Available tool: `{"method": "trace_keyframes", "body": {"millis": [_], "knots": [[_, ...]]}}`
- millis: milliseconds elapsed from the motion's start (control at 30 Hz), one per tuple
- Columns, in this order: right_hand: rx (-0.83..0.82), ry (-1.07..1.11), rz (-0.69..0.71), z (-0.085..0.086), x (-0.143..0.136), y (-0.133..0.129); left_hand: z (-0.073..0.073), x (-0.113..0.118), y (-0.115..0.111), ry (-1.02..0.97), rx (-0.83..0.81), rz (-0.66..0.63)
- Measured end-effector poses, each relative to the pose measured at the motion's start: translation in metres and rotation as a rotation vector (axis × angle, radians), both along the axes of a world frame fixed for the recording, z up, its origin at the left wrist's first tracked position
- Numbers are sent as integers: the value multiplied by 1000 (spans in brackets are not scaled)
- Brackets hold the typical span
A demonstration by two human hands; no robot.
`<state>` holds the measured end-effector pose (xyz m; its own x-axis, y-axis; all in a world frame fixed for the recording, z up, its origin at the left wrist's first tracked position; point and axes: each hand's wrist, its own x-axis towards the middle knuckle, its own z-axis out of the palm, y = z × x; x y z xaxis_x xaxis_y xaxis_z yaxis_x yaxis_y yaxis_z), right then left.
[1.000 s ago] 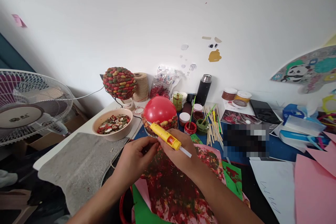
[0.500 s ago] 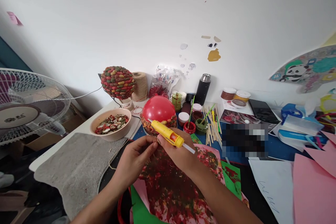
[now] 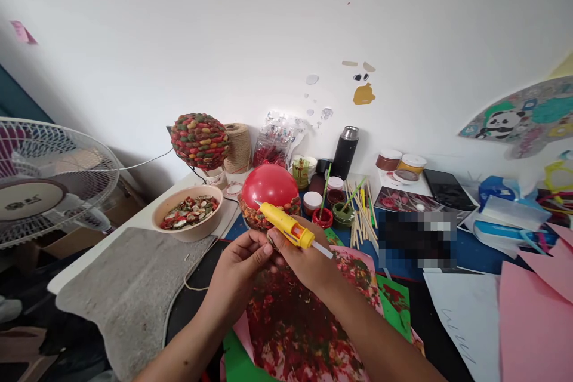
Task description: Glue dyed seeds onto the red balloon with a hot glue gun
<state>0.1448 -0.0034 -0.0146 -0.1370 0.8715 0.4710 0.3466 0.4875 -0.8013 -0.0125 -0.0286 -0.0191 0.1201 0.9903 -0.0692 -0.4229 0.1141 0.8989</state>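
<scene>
My right hand is closed around a yellow hot glue gun, its nozzle pointing up and left, with a white glue stick jutting from its rear. Close beside it, my left hand pinches thumb and fingers together near my right fingertips. Whatever it holds is too small and covered to name. Just beyond both hands sits a red balloon, its lower part ringed by small red, green and yellow painted pieces. Under my hands lies a paint-smeared pink sheet.
A bowl of painted pieces stands left, near a finished-looking covered ball and twine roll. Paint jars, wooden sticks and a black flask stand behind right. A fan is far left; a grey cloth covers the table's left.
My left hand has shifted slightly right and turned a little, still pinching beside the right fingers. The glue gun stays in my right hand, almost unmoved.
</scene>
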Motion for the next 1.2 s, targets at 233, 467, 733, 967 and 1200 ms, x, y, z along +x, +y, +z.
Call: {"method": "trace_keyframes", "body": {"millis": [233,467,733,967,1200], "knots": [[56,-47,14,-1,-2,-1,-1,-5,-1,-6,8,-14],[-16,16,35,1,0,-1,-3,-4,3,-54,52,24],[-175,188,37,0,8,0,7,-18,22,14,112,86],[-329,465,89,-9,11,8,18,-16,51,90,218,9],[-360,498,46,-6,14,13,6,-8,52,99,255,-22]]}}
